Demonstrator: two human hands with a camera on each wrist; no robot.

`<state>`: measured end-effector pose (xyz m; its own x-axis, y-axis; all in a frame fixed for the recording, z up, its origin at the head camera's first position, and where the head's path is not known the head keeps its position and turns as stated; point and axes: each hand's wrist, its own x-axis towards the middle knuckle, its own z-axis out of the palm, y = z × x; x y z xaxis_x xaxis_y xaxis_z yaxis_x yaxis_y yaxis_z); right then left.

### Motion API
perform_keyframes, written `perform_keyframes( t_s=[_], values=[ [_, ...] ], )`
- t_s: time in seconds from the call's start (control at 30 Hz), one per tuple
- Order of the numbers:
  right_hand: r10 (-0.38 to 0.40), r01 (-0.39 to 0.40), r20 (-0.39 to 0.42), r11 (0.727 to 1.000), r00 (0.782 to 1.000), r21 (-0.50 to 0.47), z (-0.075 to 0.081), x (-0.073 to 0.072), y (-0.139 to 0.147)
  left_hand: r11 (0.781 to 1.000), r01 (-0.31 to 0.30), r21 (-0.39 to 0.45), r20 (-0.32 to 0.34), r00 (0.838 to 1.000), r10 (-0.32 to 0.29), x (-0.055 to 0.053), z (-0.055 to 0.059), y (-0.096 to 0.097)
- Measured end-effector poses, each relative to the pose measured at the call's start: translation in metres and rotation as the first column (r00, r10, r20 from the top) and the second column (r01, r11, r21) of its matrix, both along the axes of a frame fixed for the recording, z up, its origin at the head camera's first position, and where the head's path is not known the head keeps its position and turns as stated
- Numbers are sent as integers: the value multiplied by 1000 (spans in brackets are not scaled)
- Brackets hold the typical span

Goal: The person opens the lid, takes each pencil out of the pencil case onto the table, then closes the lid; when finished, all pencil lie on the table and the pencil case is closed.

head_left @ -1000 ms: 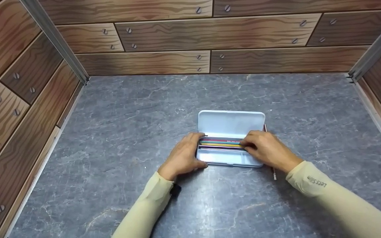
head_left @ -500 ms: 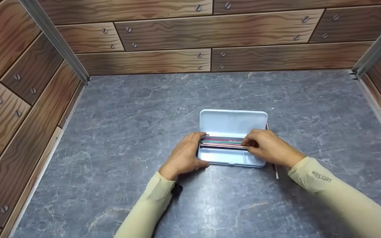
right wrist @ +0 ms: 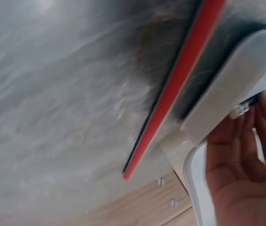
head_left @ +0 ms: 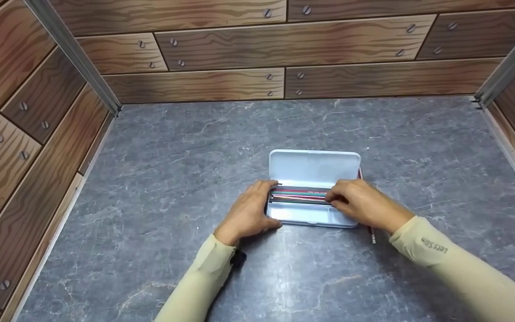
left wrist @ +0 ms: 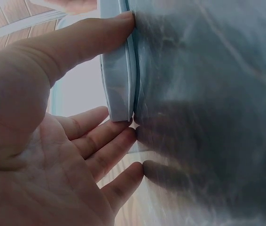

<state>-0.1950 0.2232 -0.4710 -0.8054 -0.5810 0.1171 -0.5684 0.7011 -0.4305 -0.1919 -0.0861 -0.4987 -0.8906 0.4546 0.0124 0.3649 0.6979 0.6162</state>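
A light blue pencil case (head_left: pixel 314 167) lies with its lid up, several coloured pencils (head_left: pixel 300 196) across its base. My left hand (head_left: pixel 248 212) holds the case's left end, thumb at the front edge and fingers along the side and back corner. In the left wrist view the thumb presses the case's wall (left wrist: pixel 117 89) while the other fingertips reach its end and the table. My right hand (head_left: pixel 360 199) pinches a pencil end (right wrist: pixel 240 109) over the case's right part. The fingers cover the pencils' right ends.
A red pencil (right wrist: pixel 175 84) lies on the table just right of the case, partly under the right hand in the head view. The grey marbled table (head_left: pixel 172 179) is bounded by wood-patterned walls (head_left: pixel 221 82) at the back and sides.
The pencils by my right fingers have shifted: the wide yellow one seen earlier no longer shows as broadly, and the colour order differs. My left hand keeps its place on the case.
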Motion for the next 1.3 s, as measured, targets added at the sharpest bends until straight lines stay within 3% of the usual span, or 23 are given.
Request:
perform_keyframes(
  t_s=[0.17, 0.37, 0.5, 0.67, 0.9, 1.07, 1.2, 1.3],
  values=[
    [88, -83, -181, 996, 979, 36, -3, 5, 2, 1000, -9, -5, 9, 1000, 9, -1, 1, 0],
    [106, -106, -254, 994, 961, 15, -10, 5, 6, 1000, -9, -18, 20, 1000, 9, 0, 2, 1],
    [66, -77, -203, 996, 977, -44, -12, 5, 8, 1000, -10, -15, 15, 1000, 10, 0, 2, 2],
    [-15, 8, -57, 991, 998, -131, -8, 6, 10, 1000, -11, -9, 8, 1000, 11, 0, 3, 1],
    [-82, 107, 112, 965, 990, -241, -2, 9, 15, 1000, 2, 7, -32, 999, -2, -1, -3, 0],
    [-122, 166, 160, 939, 980, -302, 2, 14, 20, 1000, 4, 21, -17, 1000, -4, -1, -1, 0],
    [-161, 206, 164, 925, 973, -319, 3, 18, 26, 1000, -3, 17, -6, 1000, 3, -3, -7, -1],
    [-194, 233, 144, 908, 970, -348, 2, 21, 31, 1000, -5, 10, 9, 1000, 4, -1, -4, -1]
  ],
)
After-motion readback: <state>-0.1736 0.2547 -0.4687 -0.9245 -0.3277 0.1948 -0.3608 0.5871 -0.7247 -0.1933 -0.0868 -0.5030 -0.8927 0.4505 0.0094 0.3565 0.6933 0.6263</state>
